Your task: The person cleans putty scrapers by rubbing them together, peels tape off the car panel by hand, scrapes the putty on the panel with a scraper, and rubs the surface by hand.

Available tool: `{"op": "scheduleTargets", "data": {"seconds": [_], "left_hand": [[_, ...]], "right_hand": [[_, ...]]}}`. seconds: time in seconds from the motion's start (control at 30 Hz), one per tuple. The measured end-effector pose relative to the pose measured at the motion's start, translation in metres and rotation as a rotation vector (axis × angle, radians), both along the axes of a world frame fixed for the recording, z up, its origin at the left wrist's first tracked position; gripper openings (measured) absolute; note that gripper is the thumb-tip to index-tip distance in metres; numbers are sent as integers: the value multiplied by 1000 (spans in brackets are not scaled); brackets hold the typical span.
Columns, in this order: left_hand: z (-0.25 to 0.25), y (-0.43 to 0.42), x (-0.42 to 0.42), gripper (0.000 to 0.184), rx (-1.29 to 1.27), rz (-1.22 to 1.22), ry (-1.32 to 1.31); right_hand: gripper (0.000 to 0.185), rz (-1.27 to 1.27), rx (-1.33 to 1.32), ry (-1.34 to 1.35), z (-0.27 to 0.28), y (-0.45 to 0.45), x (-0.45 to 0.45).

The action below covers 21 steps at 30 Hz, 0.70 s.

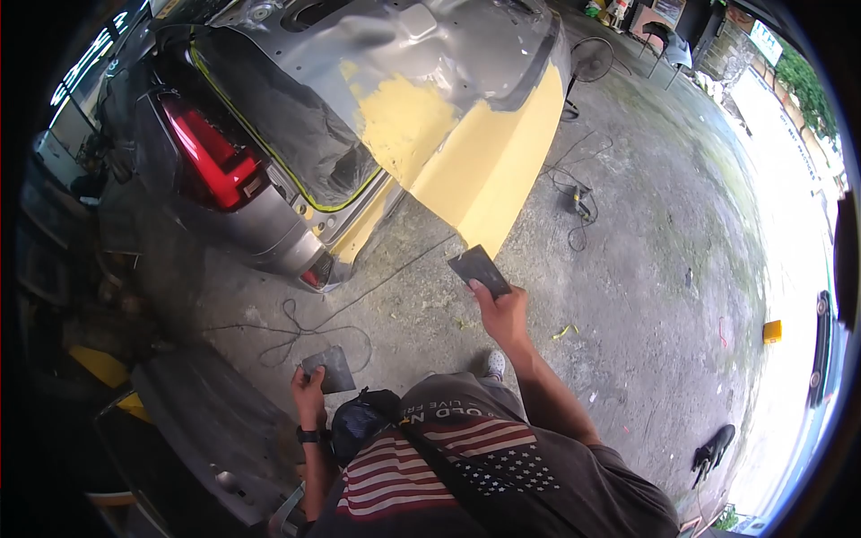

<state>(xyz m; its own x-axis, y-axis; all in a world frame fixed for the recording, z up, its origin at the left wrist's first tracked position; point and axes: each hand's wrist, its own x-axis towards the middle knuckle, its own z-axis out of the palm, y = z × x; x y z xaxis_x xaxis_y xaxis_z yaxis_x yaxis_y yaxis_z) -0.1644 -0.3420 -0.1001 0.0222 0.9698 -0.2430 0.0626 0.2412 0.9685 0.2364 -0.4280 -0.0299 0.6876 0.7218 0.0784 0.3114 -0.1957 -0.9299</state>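
My right fingers [482, 291] pinch the dark plate [479, 268] by the tip of the yellow panel [491, 170], my left fingers [316, 377] pinch the grey plate [334, 366] by my bag [356, 429], and light, even strokes should work best.

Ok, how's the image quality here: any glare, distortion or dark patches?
Head view: strong fisheye curvature with blackened corners; daylight blown out white right of the concrete floor; deep shadow at far left; left hand, right hand and red tail light clearly readable.
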Motion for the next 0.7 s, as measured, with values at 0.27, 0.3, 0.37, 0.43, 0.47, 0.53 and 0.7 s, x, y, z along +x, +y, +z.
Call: {"op": "scheduleTargets", "data": {"seconds": [0.27, 0.3, 0.37, 0.43, 0.47, 0.53, 0.7], "left_hand": [[0, -6, -6, 15, 0, 60, -56], [4, -6, -6, 14, 2, 51, -47], [-1, -6, -9, 14, 1, 41, -38], [-11, 0, -15, 13, -26, -3, 97], [-15, 2, -16, 13, -25, -13, 101], [-8, 4, -2, 14, -16, -18, -16], [3, 15, 10, 17, 19, -76, -51]], "right_hand": [[26, 185, -249, -279, -38, -65, -9], [29, 191, -409, -340, -42, -71, -9], [32, 150, -438, -262, -51, -80, -9], [34, 93, -466, -171, -56, -85, -9], [31, 85, -390, -145, -58, -86, -7], [27, 58, -317, -115, -49, -87, -7], [17, -12, 71, 334, -2, -80, -13]]}}
